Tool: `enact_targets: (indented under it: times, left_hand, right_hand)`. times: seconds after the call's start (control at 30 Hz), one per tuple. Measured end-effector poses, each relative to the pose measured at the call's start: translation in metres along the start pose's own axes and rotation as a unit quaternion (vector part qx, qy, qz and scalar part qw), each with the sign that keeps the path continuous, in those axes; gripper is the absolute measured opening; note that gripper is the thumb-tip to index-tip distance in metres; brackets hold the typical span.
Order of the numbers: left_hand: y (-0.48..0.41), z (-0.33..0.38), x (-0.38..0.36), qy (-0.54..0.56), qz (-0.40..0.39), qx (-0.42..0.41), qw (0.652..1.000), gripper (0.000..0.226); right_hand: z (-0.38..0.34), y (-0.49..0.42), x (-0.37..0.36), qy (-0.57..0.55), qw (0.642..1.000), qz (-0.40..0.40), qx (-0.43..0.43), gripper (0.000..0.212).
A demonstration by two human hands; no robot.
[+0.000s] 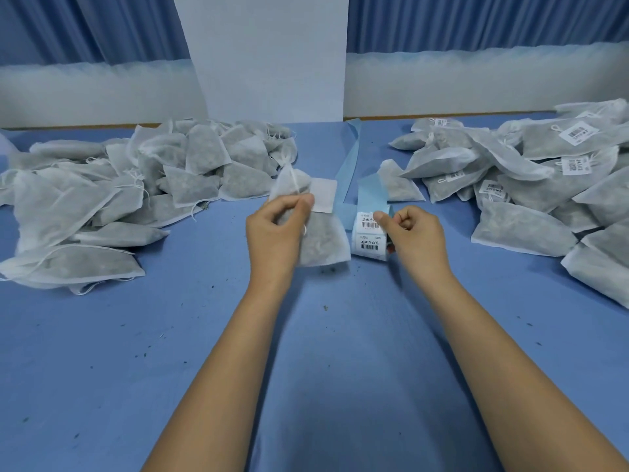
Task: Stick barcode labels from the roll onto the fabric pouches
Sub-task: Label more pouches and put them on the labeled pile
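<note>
My left hand (277, 229) holds a white fabric pouch (321, 241) upright above the table and pinches a white label (323, 195) by its left edge; the label shows its blank side. My right hand (413, 235) is closed on the label roll (369, 235), thumb pressed on the top barcode label. A strip of blue backing paper (349, 165) trails from the roll toward the back of the table.
A heap of unlabelled pouches (119, 189) lies at the left. A heap of pouches with barcode labels (544, 178) lies at the right. The table has a blue cloth (323, 335) with small dark crumbs. A white panel (269, 59) stands at the back.
</note>
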State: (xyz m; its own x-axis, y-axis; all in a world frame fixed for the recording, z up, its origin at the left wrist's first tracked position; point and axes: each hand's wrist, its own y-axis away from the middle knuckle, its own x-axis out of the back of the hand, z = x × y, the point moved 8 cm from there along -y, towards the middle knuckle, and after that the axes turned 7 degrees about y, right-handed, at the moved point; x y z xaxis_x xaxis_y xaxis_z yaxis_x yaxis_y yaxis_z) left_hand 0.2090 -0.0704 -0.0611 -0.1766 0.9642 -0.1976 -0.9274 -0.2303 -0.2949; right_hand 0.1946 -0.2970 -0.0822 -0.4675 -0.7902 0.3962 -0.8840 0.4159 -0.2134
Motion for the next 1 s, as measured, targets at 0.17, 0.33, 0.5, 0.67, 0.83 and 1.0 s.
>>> enact_targets:
  times: [0.17,0.33,0.5,0.67,0.83,1.0]
  left_hand:
    - [0.006,-0.005,-0.010,0.011,-0.037,0.034,0.999,0.013]
    - [0.004,-0.010,-0.003,0.002,-0.002,0.058,0.998,0.016]
    - [0.004,-0.011,-0.001,0.006,0.003,0.067,0.998,0.013]
    - [0.004,-0.013,-0.002,0.002,-0.003,0.070,0.998,0.014]
    - [0.007,-0.009,-0.012,-0.003,-0.052,0.064,0.997,0.018]
    - [0.014,-0.003,-0.031,-0.020,-0.156,0.044,0.987,0.017]
  right_hand:
    - [0.008,-0.003,0.004,-0.065,0.997,0.013,-0.035,0.034]
    - [0.008,0.000,-0.009,-0.092,0.990,-0.092,-0.048,0.026]
    - [0.013,0.002,-0.017,-0.023,0.991,-0.128,-0.040,0.036]
    - [0.011,-0.002,-0.011,-0.066,0.994,-0.084,-0.038,0.033]
    - [0.001,0.003,0.009,0.038,0.999,0.000,0.004,0.027]
    - [-0.048,0.025,0.013,-0.055,0.981,-0.038,0.183,0.015]
